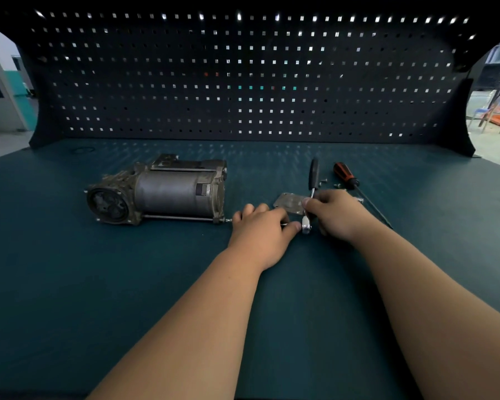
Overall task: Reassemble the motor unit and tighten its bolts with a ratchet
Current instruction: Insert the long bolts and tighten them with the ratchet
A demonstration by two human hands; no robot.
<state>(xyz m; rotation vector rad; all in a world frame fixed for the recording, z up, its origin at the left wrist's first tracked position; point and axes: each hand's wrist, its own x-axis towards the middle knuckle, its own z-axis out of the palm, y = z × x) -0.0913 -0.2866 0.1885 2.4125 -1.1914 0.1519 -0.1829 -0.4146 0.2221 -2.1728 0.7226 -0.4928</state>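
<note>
The grey motor unit lies on its side at the left middle of the bench, a long bolt running along its lower edge. To its right a ratchet with a black handle lies pointing away from me, its silver head near me. My right hand holds the ratchet's shaft just above the head. My left hand has its fingers curled, thumb against the ratchet head, and pinches a thin metal piece there. A flat metal cover plate lies under the ratchet.
An orange-and-black screwdriver lies right of the ratchet, tip toward me. Small loose screws lie between the two tools. A dark pegboard closes the back of the green bench.
</note>
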